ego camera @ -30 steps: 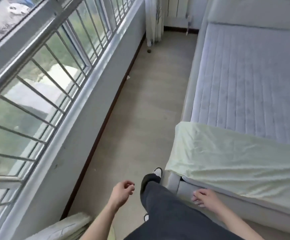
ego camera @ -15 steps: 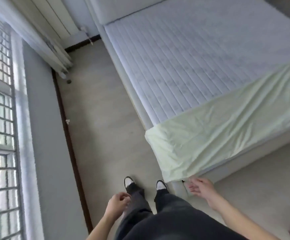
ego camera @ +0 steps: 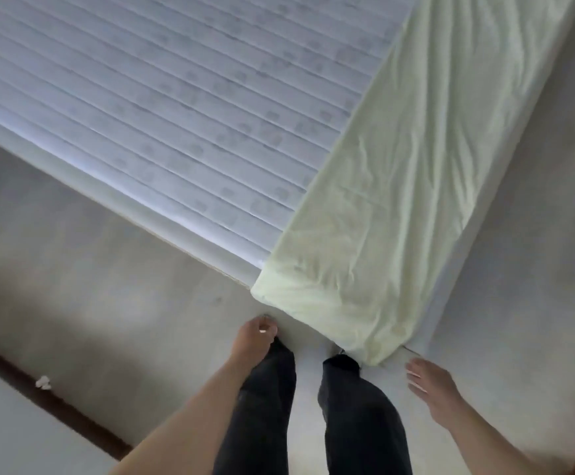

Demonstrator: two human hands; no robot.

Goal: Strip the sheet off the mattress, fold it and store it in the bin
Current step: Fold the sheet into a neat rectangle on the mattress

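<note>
Standing at the foot corner of the mattress (ego camera: 162, 108), you look straight down from your head camera, the only view. Pale green sheet (ego camera: 392, 186) covers just the strip of mattress nearest you, its bunched edge running across the bed; beyond that edge the quilted white top lies bare. That suggests the far end is already freed and the foot end is what remains. The sheet's corner hangs over the mattress corner, just above your feet.

Your right hand (ego camera: 432, 389) sits just below and to the right of that hanging corner, fingers straight and spread, grasping nothing, likely placed to catch the hem. Your left hand (ego camera: 257, 337) sits to the left of the corner, close to your dark trouser leg (ego camera: 265, 406), fingers loosely curled. It appears to hold nothing, though motion blur makes that uncertain.

Both hands are near the sheet but apart from it. The bin is nowhere in view. The sheet's right end runs out of frame, so you cannot tell whether it is tucked there. Your shoes are mostly hidden by your legs.
</note>
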